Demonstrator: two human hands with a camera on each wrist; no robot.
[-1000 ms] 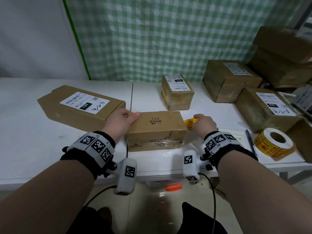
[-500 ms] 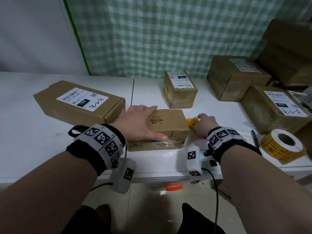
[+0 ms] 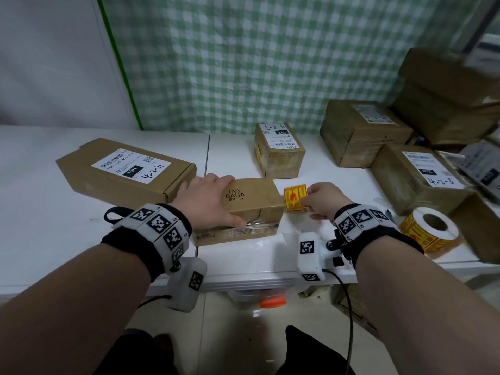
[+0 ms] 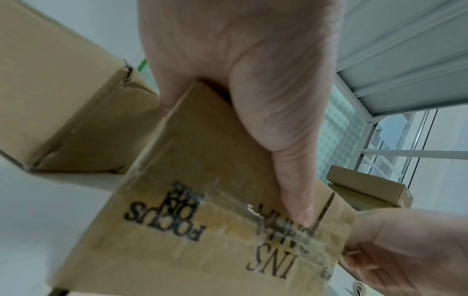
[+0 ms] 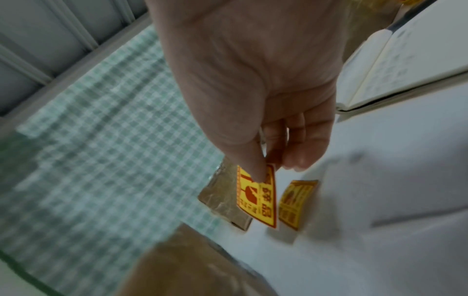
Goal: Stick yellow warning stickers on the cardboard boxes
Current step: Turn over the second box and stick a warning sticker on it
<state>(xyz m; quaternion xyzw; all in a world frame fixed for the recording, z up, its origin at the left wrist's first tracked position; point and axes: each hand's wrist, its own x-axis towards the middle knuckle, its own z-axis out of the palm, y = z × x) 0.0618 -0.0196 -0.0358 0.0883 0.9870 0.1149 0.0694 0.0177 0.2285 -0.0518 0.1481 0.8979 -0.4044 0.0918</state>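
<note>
While the desk (image 3: 81,239) is carrying several cardboard boxes, only 1 of them is showing a yellow mark, so the task is judged to be at an early stage. Going from the left edge: the long flat box (image 3: 127,171) is lying near the back-left of the desk, its long axis running roughly along the desk's width, and no warning sticker is showing on its top. Just right of it, by the front edge, the left hand (image 3: 208,201) is gripping the INS BAHA box (image 3: 251,204), fingers spread over the top's left end and thumb curled down the near face; this box's long axis is also running left to right, and its top is bare. Just beside its right end, the right hand (image 3: 324,201) is pinching the yellow sticker (image 3: 295,198) between thumb and fingers, printed face up, its free edge pointing left toward that box and not yet touching it. Behind, the small upright box (image 3: 278,152) is showing a yellow patch on its left face, probably an applied sticker. Toward the right edge, 2 larger boxes (image 3: 362,131) are showing none, and the sticker roll (image 3: 430,231) is lying at the front-right corner.
</note>
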